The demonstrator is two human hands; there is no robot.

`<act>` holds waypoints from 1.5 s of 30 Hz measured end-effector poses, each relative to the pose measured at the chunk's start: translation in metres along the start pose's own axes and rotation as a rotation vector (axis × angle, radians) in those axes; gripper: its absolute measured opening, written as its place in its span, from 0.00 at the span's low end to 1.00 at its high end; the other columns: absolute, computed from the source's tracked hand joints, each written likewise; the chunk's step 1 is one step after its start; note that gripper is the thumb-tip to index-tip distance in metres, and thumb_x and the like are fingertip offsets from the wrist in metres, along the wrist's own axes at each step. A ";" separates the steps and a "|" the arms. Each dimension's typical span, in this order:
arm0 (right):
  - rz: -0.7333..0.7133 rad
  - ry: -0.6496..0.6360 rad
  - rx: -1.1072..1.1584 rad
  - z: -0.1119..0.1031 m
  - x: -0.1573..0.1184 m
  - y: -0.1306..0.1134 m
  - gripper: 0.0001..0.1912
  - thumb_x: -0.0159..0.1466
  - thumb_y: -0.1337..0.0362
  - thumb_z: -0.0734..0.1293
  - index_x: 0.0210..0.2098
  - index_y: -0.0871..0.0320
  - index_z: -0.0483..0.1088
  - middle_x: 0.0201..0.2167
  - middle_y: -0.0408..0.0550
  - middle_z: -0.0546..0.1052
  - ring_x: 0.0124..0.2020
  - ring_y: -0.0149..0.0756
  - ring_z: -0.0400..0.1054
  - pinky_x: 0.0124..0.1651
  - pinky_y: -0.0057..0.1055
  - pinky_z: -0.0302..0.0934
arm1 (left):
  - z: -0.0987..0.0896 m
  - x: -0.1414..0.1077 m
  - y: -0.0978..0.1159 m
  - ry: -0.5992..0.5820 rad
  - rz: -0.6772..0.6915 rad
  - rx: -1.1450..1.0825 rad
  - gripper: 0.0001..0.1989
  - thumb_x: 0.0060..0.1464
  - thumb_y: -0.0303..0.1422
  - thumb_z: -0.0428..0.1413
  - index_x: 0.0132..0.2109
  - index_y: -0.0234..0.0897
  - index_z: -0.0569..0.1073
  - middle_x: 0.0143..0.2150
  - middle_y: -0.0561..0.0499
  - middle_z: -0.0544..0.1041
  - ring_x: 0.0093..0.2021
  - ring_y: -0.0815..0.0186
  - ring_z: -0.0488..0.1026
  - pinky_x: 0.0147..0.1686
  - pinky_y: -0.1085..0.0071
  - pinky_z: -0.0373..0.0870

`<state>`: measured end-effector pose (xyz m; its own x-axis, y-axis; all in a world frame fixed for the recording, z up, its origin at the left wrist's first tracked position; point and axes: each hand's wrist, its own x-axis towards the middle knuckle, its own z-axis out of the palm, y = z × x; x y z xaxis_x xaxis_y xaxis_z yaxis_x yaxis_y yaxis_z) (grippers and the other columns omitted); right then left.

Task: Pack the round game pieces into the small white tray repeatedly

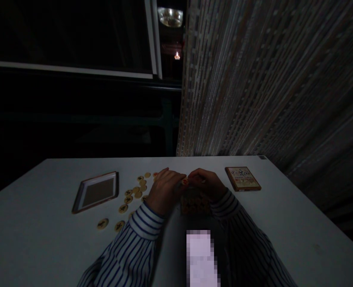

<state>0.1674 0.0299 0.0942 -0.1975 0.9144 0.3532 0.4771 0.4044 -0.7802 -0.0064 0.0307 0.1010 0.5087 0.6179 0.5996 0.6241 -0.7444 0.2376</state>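
A round Chinese chess piece (184, 181) with a red mark sits between the fingertips of both hands, above the table. My left hand (166, 191) reaches in from the left, its fingers closed at the piece's near side. From the right, my right hand (208, 184) bends its fingers against the same piece; its thumb is hard to make out in the dark. Below the hands lies a small block of stacked chess pieces (195, 206) in rows, partly covered by the right hand. Loose chess pieces (128, 199) are scattered left of my left hand, some beneath it.
An open shallow tray or lid (97, 192) lies at the left of the white table (50, 239). A flat printed box (242, 178) is at the right. A lit phone-like pixelated patch (202, 257) shows near me. A string curtain (239, 79) hangs behind the table.
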 end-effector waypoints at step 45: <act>-0.102 -0.036 0.057 -0.002 -0.006 -0.008 0.13 0.56 0.61 0.63 0.41 0.57 0.67 0.29 0.44 0.76 0.31 0.29 0.70 0.34 0.25 0.63 | -0.004 0.005 -0.002 -0.011 -0.521 -0.769 0.13 0.47 0.37 0.55 0.39 0.33 0.74 0.38 0.47 0.77 0.39 0.64 0.73 0.43 0.67 0.67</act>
<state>0.1661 0.0210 0.0995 -0.2737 0.8679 0.4145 0.4034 0.4948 -0.7697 -0.0075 0.0341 0.1059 0.2828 0.9208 0.2686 0.2127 -0.3332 0.9186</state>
